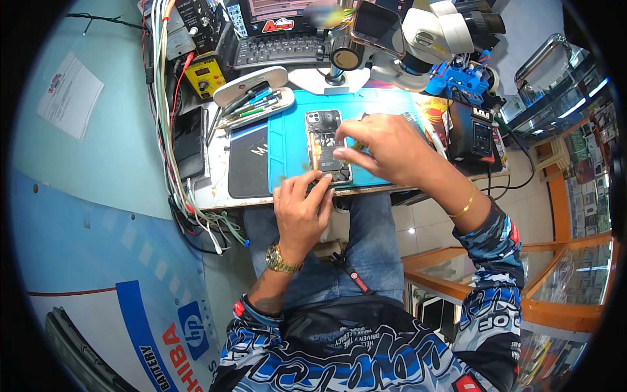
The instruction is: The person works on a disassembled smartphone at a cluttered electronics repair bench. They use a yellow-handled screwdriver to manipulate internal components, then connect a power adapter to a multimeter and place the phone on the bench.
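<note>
An opened phone (324, 160) lies on a blue mat (287, 140). The left hand (303, 212) touches its bottom end. The right hand (388, 150) bends over its right side. An open pen case (243, 86) sits nearby.

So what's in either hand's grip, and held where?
Left hand at the lower end of the opened phone; gripping or just resting, can't tell. Right hand over the phone; whether its grip holds anything can't be told.

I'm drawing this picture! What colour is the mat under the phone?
The mat is bright blue; the head view shows it best.
</note>
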Tool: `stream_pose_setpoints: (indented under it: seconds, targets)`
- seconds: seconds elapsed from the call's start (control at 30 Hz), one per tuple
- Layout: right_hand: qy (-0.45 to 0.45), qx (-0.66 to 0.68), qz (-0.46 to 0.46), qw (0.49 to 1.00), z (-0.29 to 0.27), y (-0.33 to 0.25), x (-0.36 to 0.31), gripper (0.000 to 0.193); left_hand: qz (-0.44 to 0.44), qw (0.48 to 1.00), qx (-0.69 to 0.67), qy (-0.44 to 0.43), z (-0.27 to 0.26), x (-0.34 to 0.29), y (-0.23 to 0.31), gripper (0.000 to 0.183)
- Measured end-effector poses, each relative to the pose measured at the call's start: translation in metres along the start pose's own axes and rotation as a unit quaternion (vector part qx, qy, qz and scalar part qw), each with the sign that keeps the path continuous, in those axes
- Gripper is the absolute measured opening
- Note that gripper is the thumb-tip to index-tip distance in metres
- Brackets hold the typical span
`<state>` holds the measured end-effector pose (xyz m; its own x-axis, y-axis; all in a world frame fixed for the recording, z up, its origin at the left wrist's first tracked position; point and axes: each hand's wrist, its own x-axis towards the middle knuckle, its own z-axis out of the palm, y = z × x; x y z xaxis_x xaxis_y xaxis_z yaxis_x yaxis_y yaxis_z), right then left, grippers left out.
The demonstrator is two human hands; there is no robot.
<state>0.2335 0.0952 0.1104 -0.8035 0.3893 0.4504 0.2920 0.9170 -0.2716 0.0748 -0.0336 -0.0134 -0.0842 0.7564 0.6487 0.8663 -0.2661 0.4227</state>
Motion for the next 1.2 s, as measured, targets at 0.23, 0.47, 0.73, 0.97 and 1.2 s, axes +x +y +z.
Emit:
stream_pose_setpoints:
  seconds: [0.23, 0.47, 0.73, 0.97, 1.2]
  targets:
    - [-0.065, -0.068, 0.033, 0.995, -0.006, -0.013, -0.001, 0.021, 0.000, 1.000, -0.002, 0.017, 0.003, -0.001, -0.005, 0.023]
    - [-0.076, -0.037, 0.044, 0.995, -0.004, -0.006, -0.001, 0.016, -0.004, 1.000, -0.008, 0.016, 0.002, -0.001, -0.003, 0.023]
    - [-0.048, -0.033, 0.048, 0.997, -0.007, -0.013, -0.003, 0.022, 0.002, 1.000, -0.014, 0.016, 0.003, -0.002, -0.005, 0.028]
    - [-0.062, -0.031, 0.080, 0.994, -0.007, -0.004, -0.005, 0.023, -0.060, 0.995, -0.060, 0.044, -0.002, 0.007, 0.006, 0.037]
    - [0.013, 0.120, 0.175, 0.977, -0.025, -0.014, -0.024, 0.016, -0.090, 0.980, -0.172, 0.029, -0.007, 0.022, 0.014, 0.028]
